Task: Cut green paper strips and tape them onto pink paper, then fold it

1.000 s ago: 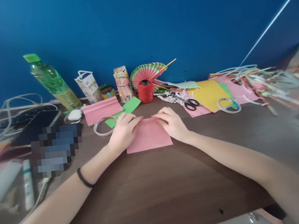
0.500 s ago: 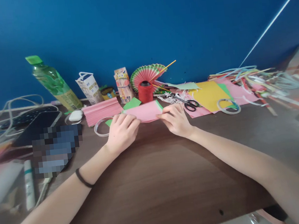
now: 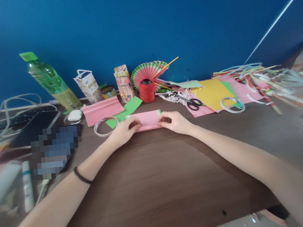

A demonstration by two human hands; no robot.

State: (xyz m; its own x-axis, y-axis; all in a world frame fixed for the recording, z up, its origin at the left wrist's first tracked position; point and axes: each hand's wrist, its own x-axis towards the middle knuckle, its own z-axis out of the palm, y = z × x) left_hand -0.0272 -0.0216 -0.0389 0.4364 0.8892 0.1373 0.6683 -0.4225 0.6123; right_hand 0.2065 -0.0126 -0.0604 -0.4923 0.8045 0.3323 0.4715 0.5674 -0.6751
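Note:
A strip of pink paper [image 3: 149, 119] with green edging lies on the desk, its near edge folded. My left hand [image 3: 127, 129] pinches the paper's left end. At the right end, my right hand [image 3: 172, 121] grips it between thumb and fingers. Just behind my left hand are a roll of clear tape [image 3: 96, 130] and a green paper strip [image 3: 133, 106]. A pleated pink paper [image 3: 103, 110] rests behind the tape. Beyond the held paper stands a red spool of thread [image 3: 147, 93], with a pink and green paper fan [image 3: 144, 74] behind it.
Black scissors [image 3: 193, 104] lie by white paper scraps, yellow paper [image 3: 211, 94] and another tape roll [image 3: 224, 107] at right. Quilling-like strips [image 3: 256, 77] pile farther right. A green bottle [image 3: 52, 80], cartons, a phone [image 3: 60, 148] and a marker [image 3: 27, 184] occupy the left.
Both hands have lowered the pink paper toward me and onto the desk. The fingers have shifted to its near edge, and more of the green strip behind now shows.

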